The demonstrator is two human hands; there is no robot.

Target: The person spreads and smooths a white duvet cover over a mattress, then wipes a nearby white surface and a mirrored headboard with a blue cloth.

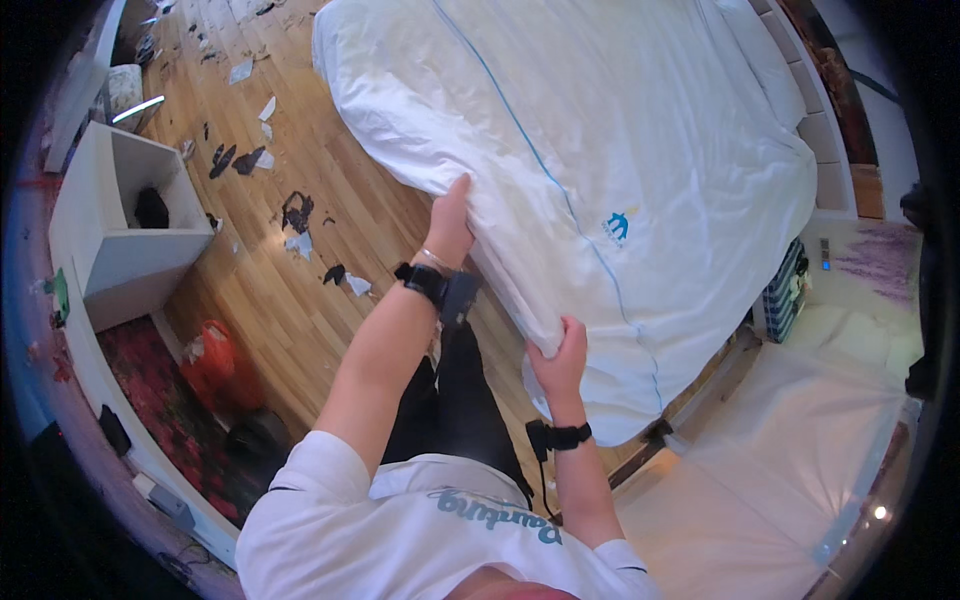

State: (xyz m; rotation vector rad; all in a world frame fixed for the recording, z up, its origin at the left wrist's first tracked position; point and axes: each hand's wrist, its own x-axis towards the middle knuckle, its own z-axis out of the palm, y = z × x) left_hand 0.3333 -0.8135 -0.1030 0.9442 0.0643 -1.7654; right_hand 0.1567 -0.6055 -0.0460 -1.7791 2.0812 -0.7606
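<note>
A white duvet (570, 150) with a thin blue line of piping and a small blue emblem is spread over a bed. Its near edge hangs in a long fold between my hands. My left hand (452, 225) grips this edge further along, thumb on top and fingers hidden under the cloth. Closer to my body, my right hand (559, 364) holds the same edge near the corner, its fingers partly hidden. Both wrists wear black straps with small devices.
Scraps of paper and dark debris (296, 214) litter the wooden floor (360, 202). Left stand a white open cabinet (150, 247) and a red plastic bag (221, 367). Translucent plastic sheeting (750, 480) lies at right. A pillow (757, 67) rests by the headboard (825, 139).
</note>
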